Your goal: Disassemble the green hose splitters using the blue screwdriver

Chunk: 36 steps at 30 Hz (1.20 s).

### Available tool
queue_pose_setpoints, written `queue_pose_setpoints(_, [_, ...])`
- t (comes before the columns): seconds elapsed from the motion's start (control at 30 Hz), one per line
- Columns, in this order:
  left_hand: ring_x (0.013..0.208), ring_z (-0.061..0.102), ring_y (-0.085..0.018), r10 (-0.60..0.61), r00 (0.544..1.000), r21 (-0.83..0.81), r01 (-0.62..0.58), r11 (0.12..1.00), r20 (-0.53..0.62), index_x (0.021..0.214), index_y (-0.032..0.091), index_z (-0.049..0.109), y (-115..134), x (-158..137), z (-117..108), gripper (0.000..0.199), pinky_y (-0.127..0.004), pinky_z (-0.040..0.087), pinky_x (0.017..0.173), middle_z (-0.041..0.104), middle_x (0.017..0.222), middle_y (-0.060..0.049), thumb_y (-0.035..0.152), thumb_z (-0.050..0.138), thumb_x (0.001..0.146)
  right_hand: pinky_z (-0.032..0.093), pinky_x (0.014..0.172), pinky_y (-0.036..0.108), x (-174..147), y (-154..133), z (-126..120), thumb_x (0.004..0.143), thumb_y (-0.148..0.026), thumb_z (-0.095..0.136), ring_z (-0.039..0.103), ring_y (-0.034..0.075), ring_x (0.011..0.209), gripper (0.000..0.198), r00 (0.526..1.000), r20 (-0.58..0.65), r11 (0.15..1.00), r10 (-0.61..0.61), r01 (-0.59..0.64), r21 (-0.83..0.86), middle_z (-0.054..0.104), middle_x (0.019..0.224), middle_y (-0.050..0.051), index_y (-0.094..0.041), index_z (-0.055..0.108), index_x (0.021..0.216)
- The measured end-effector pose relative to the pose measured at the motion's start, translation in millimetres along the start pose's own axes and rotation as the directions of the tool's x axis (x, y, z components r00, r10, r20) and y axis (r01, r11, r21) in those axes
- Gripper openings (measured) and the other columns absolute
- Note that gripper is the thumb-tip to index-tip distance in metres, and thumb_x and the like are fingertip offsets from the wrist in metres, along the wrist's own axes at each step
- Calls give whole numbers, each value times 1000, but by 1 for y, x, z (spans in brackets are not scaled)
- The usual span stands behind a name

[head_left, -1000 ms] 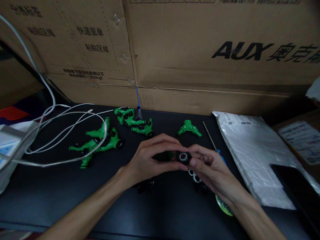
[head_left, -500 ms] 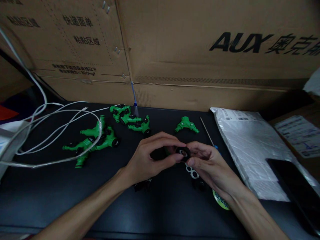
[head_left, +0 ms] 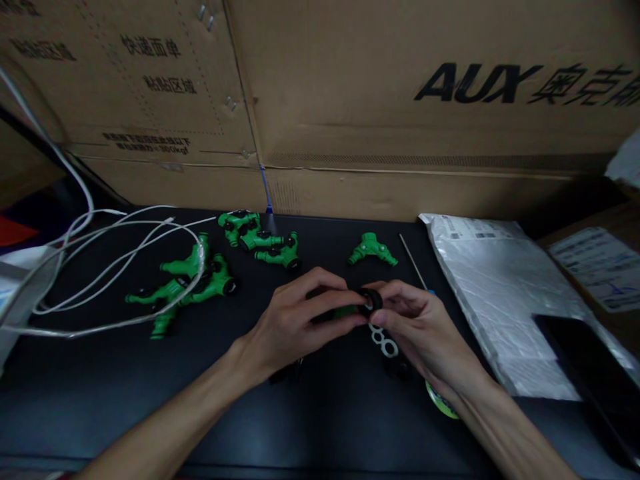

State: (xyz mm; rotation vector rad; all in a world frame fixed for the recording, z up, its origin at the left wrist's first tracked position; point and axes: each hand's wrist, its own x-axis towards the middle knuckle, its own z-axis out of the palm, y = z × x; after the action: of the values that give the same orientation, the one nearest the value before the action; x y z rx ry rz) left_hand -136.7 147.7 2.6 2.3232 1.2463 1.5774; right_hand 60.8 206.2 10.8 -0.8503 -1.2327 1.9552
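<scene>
A small black ring-shaped collar [head_left: 371, 301] is held up over the table between both hands. My left hand [head_left: 305, 317] is closed, its fingertips pressing on the collar's left side and opening. My right hand [head_left: 413, 317] pinches the collar from the right with thumb and fingers. A bit of green shows behind my left fingers; what it belongs to is hidden. Just below the hands lie several white washers [head_left: 389, 348] and a dark round part [head_left: 397, 368], partly covered by my right hand. Small black pieces [head_left: 287, 372] lie under my left wrist.
Green hose splitters [head_left: 187, 287] sit at left beside white cables [head_left: 125, 257], with more splitters [head_left: 250, 233] behind. Another green Y-piece [head_left: 371, 250] and a screwdriver [head_left: 414, 263] lie ahead. A silver mailer [head_left: 493, 300] and a phone [head_left: 585, 383] are at right; cardboard boxes [head_left: 340, 120] stand behind.
My left fingers have shifted, from pinching the collar's rim to reaching across its face and opening. The collar has turned slightly. My right hand keeps its grip.
</scene>
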Motion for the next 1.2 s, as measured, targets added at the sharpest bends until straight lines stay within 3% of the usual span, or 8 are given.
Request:
queue_pose_setpoints(0.07, [86,69,-12,19,999,7,-19,1000,28,109,16,73,-2,-1,-1,14,-22,60,73,68,99,-6,22,71,96,53,68,16,0,0,0,58,-20,99,66,9,75,30,999,-40,1000,-14,14,-3,74,83,-4,-23,75,77])
queue_pose_setpoints(0.2, [84,69,-13,-9,996,-54,14,998,86,111,17,73,-3,-3,0,16,-23,61,71,68,101,-7,23,66,99,52,64,17,2,0,0,57,-21,100,64,9,71,47,997,-61,998,-38,35,-47,72,83,-4,-27,77,97])
queue_pose_setpoints(0.43, [80,70,-13,-72,993,-69,79,995,94,106,15,75,0,-3,2,12,-22,60,67,69,96,-7,19,68,97,56,68,24,1,2,-2,64,-34,97,70,14,73,36,998,-41,985,-43,35,-172,77,80,1,-23,80,94])
queue_pose_setpoints(0.67, [76,69,-12,-135,985,-92,146,985,111,104,14,77,1,-1,0,14,-23,59,66,67,92,-5,22,70,96,55,69,22,2,4,-5,66,-31,96,71,13,75,34,999,-16,983,-44,41,-178,78,81,1,-24,80,95])
queue_pose_setpoints(0.83, [76,67,-12,-92,985,-120,110,987,146,101,13,79,-4,1,-2,16,-21,57,64,65,90,-5,26,73,94,56,70,23,3,3,-8,70,-30,94,72,14,74,30,999,32,981,-17,22,-192,79,82,1,-24,81,97])
queue_pose_setpoints(1.0, [77,66,-11,-68,997,-114,73,991,47,99,17,78,-4,-1,-2,13,-22,58,65,63,93,-4,27,77,91,56,71,23,2,1,-8,71,-33,93,73,14,76,31,998,69,982,-12,25,-188,80,85,4,-24,82,99])
queue_pose_setpoints(1.1, [84,67,-13,-104,994,-136,106,985,23,106,20,75,-3,-2,-1,28,-25,62,70,64,103,-5,31,85,82,57,70,23,0,2,-8,72,-34,92,74,14,75,30,997,66,982,-34,45,-183,80,83,3,-25,82,99])
queue_pose_setpoints(1.2, [89,69,-14,-112,988,-176,130,976,108,127,21,68,-3,-1,0,45,-27,64,78,66,116,-8,26,83,85,59,70,25,1,3,-6,70,-37,93,75,15,73,29,997,53,978,-54,63,-199,81,83,2,-27,82,96])
